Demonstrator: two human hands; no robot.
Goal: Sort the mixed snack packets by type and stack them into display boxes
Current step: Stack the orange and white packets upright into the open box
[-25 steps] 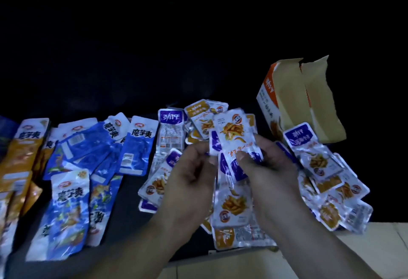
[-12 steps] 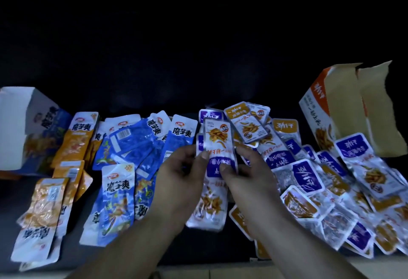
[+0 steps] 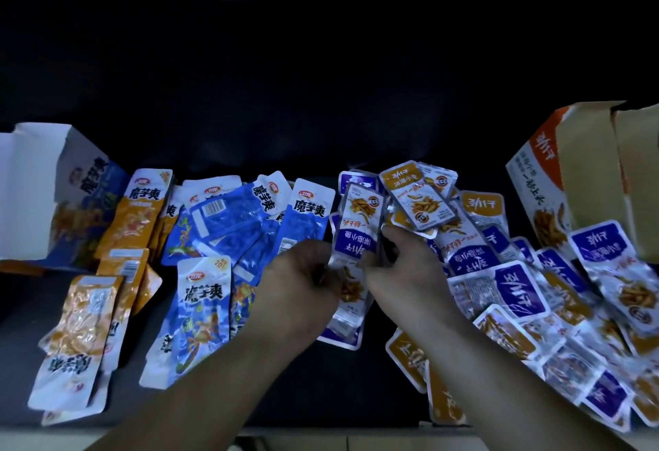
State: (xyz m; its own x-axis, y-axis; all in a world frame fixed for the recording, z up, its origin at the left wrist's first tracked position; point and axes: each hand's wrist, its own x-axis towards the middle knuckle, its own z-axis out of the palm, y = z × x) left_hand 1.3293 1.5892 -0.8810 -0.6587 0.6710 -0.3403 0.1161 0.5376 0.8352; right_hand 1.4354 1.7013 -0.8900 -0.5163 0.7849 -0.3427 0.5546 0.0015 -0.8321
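Your left hand (image 3: 303,272) and right hand (image 3: 403,265) pinch a purple packet (image 3: 360,222) between them over the surface's (image 3: 371,382) middle | blue packets (image 3: 228,222) just left, orange packets (image 3: 137,215) beyond | mixed pile (image 3: 517,290) crowds the right | blue box (image 3: 32,186) left edge, orange box (image 3: 570,179) right edge.

Left grip (image 3: 303,274), right grip (image 3: 404,265) bare. Left forearm (image 3: 231,379), right forearm (image 3: 492,379) bare to frame edge.
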